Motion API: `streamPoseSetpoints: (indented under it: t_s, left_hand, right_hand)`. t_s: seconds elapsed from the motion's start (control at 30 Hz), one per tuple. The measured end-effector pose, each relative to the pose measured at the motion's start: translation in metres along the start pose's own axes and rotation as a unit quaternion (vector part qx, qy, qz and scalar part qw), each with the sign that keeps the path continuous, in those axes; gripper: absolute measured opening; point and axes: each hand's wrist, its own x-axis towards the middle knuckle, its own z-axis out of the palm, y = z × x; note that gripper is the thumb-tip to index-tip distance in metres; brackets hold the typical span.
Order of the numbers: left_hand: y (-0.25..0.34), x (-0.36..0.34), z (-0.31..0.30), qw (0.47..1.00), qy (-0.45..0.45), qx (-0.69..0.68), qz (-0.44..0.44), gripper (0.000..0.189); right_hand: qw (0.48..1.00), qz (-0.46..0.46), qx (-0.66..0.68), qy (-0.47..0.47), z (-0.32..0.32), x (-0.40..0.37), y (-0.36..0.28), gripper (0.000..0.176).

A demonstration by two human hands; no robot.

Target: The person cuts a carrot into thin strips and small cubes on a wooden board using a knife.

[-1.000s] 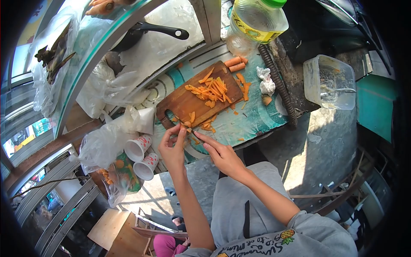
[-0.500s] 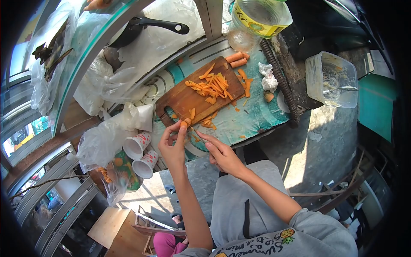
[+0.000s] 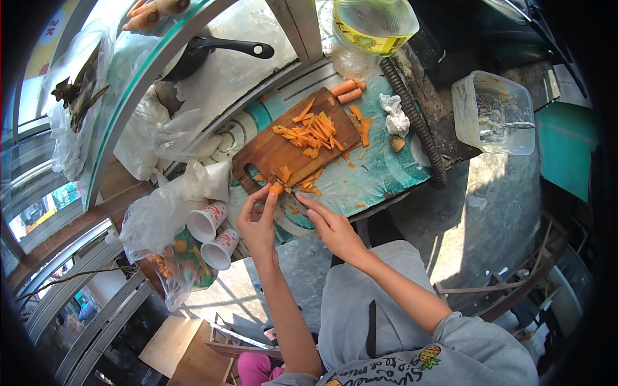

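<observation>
My left hand [image 3: 259, 219] pinches a piece of carrot [image 3: 276, 189] between thumb and fingertips, just off the near corner of the wooden cutting board [image 3: 264, 151]. In my right hand [image 3: 333, 231] is a small knife [image 3: 290, 191], its handle mostly covered by my fingers and its tip close to the carrot piece. Cut carrot sticks [image 3: 315, 134] lie heaped on the far half of the board. Carrot peelings [image 3: 309, 185] are scattered along the board's near edge.
Whole carrots [image 3: 347, 89] and crumpled white paper [image 3: 394, 116] lie beyond the board. Paper cups [image 3: 220, 248] and a plastic bag [image 3: 154, 215] sit on the left. A plastic container [image 3: 496, 112] stands right, a yellow-labelled tub [image 3: 373, 32] at the back. A pan handle [image 3: 241, 48] juts out.
The view has shifted slightly, so the board and the things around it appear a little further left. Both hands stay close together, with the carrot piece and knife still held.
</observation>
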Motion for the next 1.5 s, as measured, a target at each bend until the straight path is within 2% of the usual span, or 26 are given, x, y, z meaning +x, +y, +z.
streamPoseSetpoints:
  t_s: [0.07,0.17,0.27,0.37,0.47,0.6,0.67,0.87,0.97,1.1,1.17,1.3,1.37,1.5]
  left_hand:
    - [0.001,0.000,0.000,1.000,-0.014,0.005,0.001,0.023]
    - [0.004,0.001,0.002,0.998,-0.051,0.019,0.010,0.024]
    - [0.004,0.000,0.004,0.999,-0.034,0.016,0.004,0.022]
    - [0.002,-0.001,0.003,0.998,-0.020,0.050,0.027,0.020]
    - [0.002,-0.002,0.002,0.997,-0.020,0.068,0.012,0.024]
    - [-0.001,0.000,0.003,0.997,-0.026,0.056,0.038,0.019]
    - [-0.001,-0.001,0.004,0.997,-0.022,0.054,0.043,0.017]
    - [0.001,-0.002,0.005,0.997,-0.017,0.057,0.049,0.016]
    - [0.000,-0.002,0.003,0.991,-0.034,0.116,0.057,0.018]
    - [0.000,-0.002,0.004,0.993,-0.041,0.099,0.050,0.018]
    - [-0.002,-0.003,0.000,0.994,-0.039,0.098,0.041,0.018]
    - [-0.004,-0.003,0.003,0.995,-0.032,0.075,0.048,0.017]
    - [-0.004,-0.004,0.004,0.996,-0.023,0.066,0.057,0.015]
    - [-0.003,-0.004,0.003,0.997,-0.026,0.064,0.037,0.016]
  right_hand:
    - [0.980,0.118,0.161,-0.023,-0.007,-0.001,-0.012,0.041]
    - [0.980,0.104,0.163,-0.042,-0.012,-0.006,-0.015,0.040]
    - [0.980,0.071,0.183,-0.043,-0.012,-0.012,-0.017,0.040]
    - [0.980,0.092,0.158,-0.081,-0.016,-0.015,-0.017,0.040]
    - [0.983,0.086,0.141,-0.083,-0.016,-0.015,-0.020,0.042]
    - [0.985,0.060,0.147,-0.064,-0.016,-0.014,-0.025,0.040]
    - [0.974,0.114,0.177,-0.084,-0.016,-0.012,-0.028,0.040]
    - [0.985,0.073,0.145,-0.054,-0.007,-0.010,-0.023,0.041]
    - [0.976,0.121,0.174,-0.058,-0.003,-0.005,-0.019,0.041]
    - [0.983,0.087,0.159,-0.034,0.006,-0.001,0.005,0.041]
    - [0.948,0.174,0.262,-0.055,0.003,-0.003,-0.004,0.041]
    - [0.939,0.157,0.296,-0.074,0.002,-0.013,-0.011,0.041]
    - [0.922,0.193,0.322,-0.093,0.002,-0.013,-0.009,0.041]
    - [0.952,0.157,0.259,-0.055,0.011,-0.008,0.001,0.042]
